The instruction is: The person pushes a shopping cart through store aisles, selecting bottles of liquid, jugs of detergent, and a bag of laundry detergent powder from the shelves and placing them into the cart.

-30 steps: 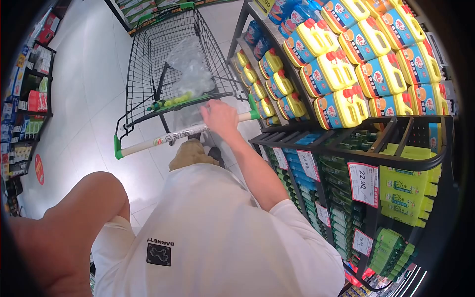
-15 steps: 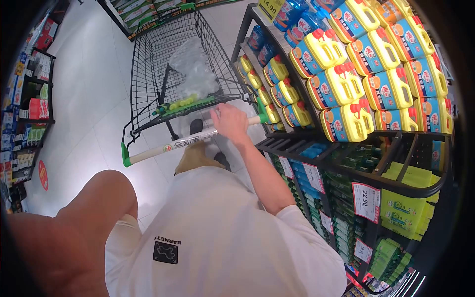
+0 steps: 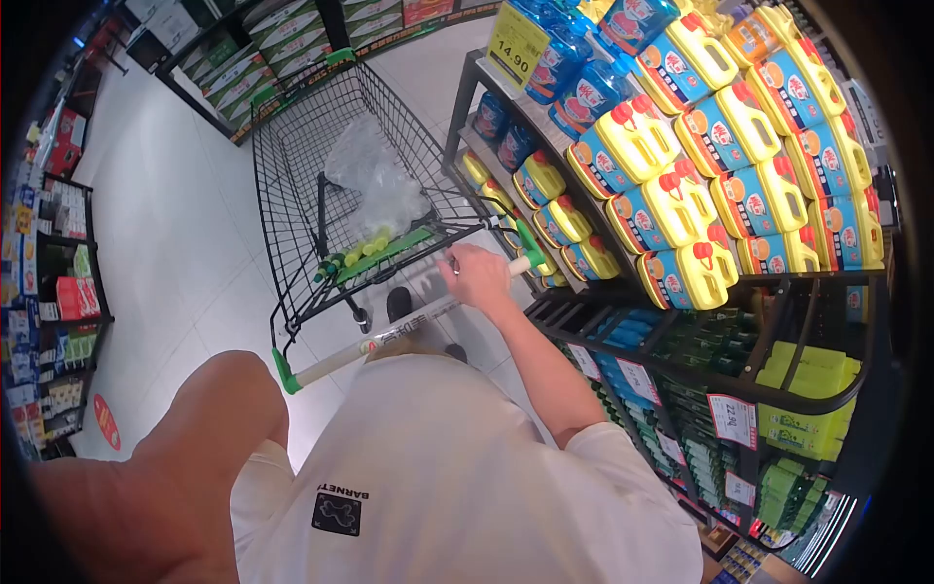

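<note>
My right hand (image 3: 479,275) is wrapped round the right part of the shopping cart's pale handle bar (image 3: 331,360), close to its green end cap. The black wire shopping cart (image 3: 277,165) stands in front of me. A crumpled clear plastic bag (image 3: 375,175) lies inside it. Near the cart's close end are yellow-green items (image 3: 365,248) beside a green strip (image 3: 389,255); I cannot make out what they are. On the left my bent arm (image 3: 209,409) shows, but the hand at its end is out of view.
Close on the right, a shelf rack holds stacked yellow jugs (image 3: 681,277) and blue bottles (image 3: 589,97), with green packs (image 3: 808,389) lower down. Stacked boxes (image 3: 287,39) stand ahead. Another goods shelf (image 3: 73,302) lines the left side of the tiled floor (image 3: 175,243).
The view has shifted, so the handle bar sits lower and more slanted and the boxes ahead show more. My right hand stays on the bar.
</note>
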`<state>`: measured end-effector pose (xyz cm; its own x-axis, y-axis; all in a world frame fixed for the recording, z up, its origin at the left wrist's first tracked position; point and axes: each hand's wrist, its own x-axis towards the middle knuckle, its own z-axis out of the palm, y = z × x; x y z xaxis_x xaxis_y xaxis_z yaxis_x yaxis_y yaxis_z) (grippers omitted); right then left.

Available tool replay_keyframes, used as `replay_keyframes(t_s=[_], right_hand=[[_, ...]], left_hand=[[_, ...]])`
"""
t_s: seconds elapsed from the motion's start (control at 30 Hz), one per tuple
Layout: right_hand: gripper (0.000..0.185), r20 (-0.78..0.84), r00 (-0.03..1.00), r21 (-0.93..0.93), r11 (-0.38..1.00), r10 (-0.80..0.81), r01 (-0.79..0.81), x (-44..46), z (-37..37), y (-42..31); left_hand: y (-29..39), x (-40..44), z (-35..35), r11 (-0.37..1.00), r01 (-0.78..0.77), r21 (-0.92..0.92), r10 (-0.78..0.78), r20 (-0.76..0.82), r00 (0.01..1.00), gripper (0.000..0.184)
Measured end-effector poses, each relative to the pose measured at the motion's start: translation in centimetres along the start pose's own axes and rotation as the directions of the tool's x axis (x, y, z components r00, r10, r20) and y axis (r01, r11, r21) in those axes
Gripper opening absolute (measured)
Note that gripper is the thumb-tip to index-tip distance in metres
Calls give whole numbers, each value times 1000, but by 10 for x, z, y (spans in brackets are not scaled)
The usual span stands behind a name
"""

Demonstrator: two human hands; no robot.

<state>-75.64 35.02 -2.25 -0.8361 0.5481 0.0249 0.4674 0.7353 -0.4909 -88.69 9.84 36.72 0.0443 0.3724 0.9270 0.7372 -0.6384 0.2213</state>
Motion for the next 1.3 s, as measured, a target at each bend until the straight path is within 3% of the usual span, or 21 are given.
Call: replay_keyframes(t_s=[0.07,0.27,0.43,0.47,0.5,0.53,0.57,0.6,0.63,0.7,0.73,0.8,0.83,0.93,1.0,1.07,1.1,1.13,1.17,1.23,1.3], right_hand=[[25,139,988,-14,998,69,-68,10,-7,-5],[26,109,993,-16,999,41,-40,35,-3,-4],[26,160,982,-54,995,96,-88,52,0,-13],[25,142,986,-40,996,91,-86,60,-2,-11],[25,100,993,-40,997,71,-67,63,-2,-13],[24,51,998,-39,998,41,-39,65,-3,-14],[25,34,999,-45,998,34,-32,70,-1,-11],[25,29,999,-43,999,13,-12,72,3,-9],[25,-1,1000,-39,999,7,-7,75,3,-11],[22,-4,1000,-15,1000,3,-3,84,3,-15],[22,-9,1000,-10,1000,7,-7,87,4,-19],[21,-8,1000,-11,1000,-13,13,94,3,-20],[21,-10,1000,-9,1000,-6,6,98,5,-20],[21,9,1000,-7,1000,-3,3,102,13,-22],[21,25,1000,-31,999,11,-10,112,12,-24],[21,38,999,-43,999,7,-5,116,13,-29],[22,43,999,-52,999,10,-8,118,14,-28],[21,-27,999,-21,999,-44,43,121,22,-21],[21,-39,998,-22,999,-43,42,123,22,-23],[21,-9,999,11,999,-47,48,127,20,-29],[20,4,998,-4,998,-61,61,132,23,-28]], left_hand=[[-18,4,-9,999,-10,-32,11,10,1000,40],[-60,10,-30,991,-16,-131,18,13,1000,40],[-93,8,-39,988,69,-142,-73,-25,997,40],[-99,3,-37,984,122,-133,-135,-98,986,40],[-130,-44,-38,992,-90,-83,43,-452,891,45],[-138,-46,-27,967,107,-233,-176,-304,936,29],[-158,-52,-5,989,109,-101,-142,-421,896,19],[-165,-68,3,949,315,-33,-299,-422,856,15],[-181,-90,2,897,441,-31,-433,-265,862,19],[-210,-158,41,730,650,-211,-682,-300,667,15],[-210,-178,46,531,824,-198,-846,-170,505,10],[-208,-212,53,340,902,-268,-940,-96,326,8],[-211,-204,43,347,902,-257,-937,-121,326,8],[-216,-164,7,645,745,-173,-747,-352,565,8],[-214,-115,-30,830,557,10,-498,-437,749,4],[-201,-71,-64,926,285,248,-150,-450,880,15],[-201,-54,-63,917,111,383,118,-527,842,18],[-185,-38,-74,923,-70,378,283,-545,789,21],[-165,-16,-83,923,-82,375,291,-544,787,21],[-129,16,-91,770,-139,622,489,-437,755,21],[-128,36,-84,742,-206,638,542,-390,744,21]])
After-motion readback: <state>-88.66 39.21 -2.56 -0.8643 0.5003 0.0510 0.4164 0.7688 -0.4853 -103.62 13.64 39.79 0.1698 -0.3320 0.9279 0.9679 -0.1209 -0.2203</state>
